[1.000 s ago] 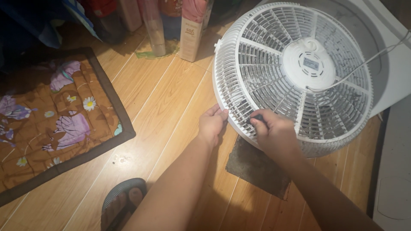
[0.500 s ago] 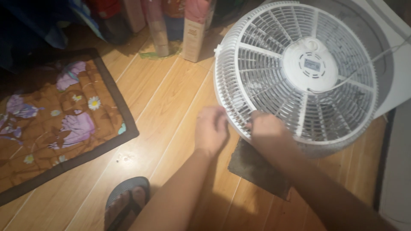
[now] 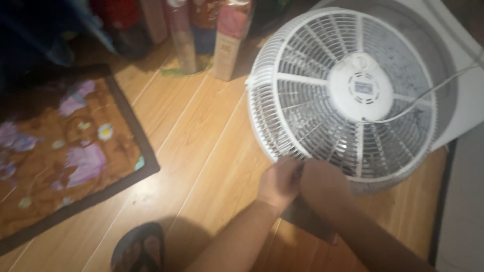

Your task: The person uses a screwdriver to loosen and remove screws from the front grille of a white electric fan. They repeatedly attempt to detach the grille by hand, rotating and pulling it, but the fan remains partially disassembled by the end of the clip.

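1. A white fan (image 3: 348,95) lies grille-up on the wooden floor (image 3: 201,136), just above and ahead of both hands, its lower rim at their fingertips.
2. The left hand (image 3: 280,182) and right hand (image 3: 322,184) sit pressed side by side at the fan's lower left edge, both curled; a thin dark object shows between them, but blur hides which hand grips it and how tightly either is closed.
3. The fan is round, with a slatted white plastic grille, broad spokes running out from a white hub (image 3: 360,93) that bears a small grey label and a ring of dark slots.
4. Grey dust dulls the slats, heaviest on the right side.
5. A thin white cord (image 3: 428,93) runs from the hub across the grille to the right.
6. A dark mat (image 3: 310,221) lies under the fan's lower rim and beneath the wrists.
7. A brown floral rug (image 3: 65,151) lies well left, bottles (image 3: 227,38) stand at the top, and a sandalled foot (image 3: 138,249) rests at the bottom edge.
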